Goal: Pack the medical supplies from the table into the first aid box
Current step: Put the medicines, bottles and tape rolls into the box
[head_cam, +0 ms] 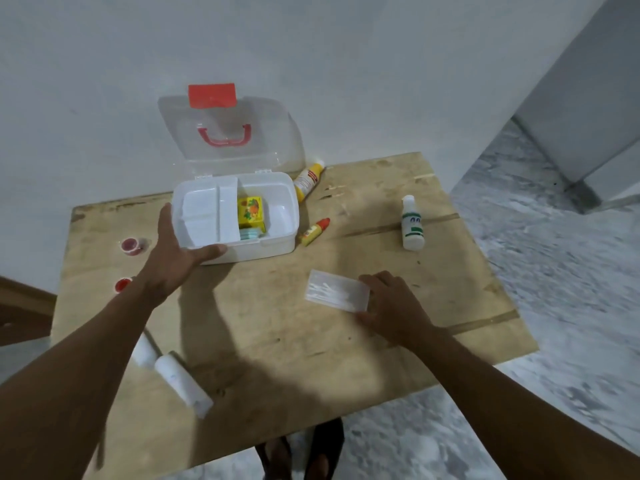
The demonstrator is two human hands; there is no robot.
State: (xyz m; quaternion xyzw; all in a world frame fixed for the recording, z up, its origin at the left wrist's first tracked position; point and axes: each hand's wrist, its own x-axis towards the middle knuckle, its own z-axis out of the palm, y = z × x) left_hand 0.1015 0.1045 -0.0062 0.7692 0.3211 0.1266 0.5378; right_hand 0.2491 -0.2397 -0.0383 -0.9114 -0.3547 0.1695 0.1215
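The white first aid box (280, 244) stands open at the back of the wooden table (277, 341), its clear lid (228, 133) leaning on the wall. Inside lie a yellow carton (250, 210) and a white tray insert (204, 216). My left hand (176, 254) grips the box's front left corner. My right hand (391, 308) holds the right end of a clear packet of cotton swabs (336, 289) on the table. Loose around the box are a yellow bottle (308, 180), a small yellow tube with a red cap (314, 232), a white bottle (412, 225) and two bandage rolls (181, 384).
Two small red-lidded pots (132, 245) sit at the table's left side. The white wall rises directly behind the box. Grey mottled floor (554, 271) lies to the right and in front, and my feet (301, 455) show below the table's near edge.
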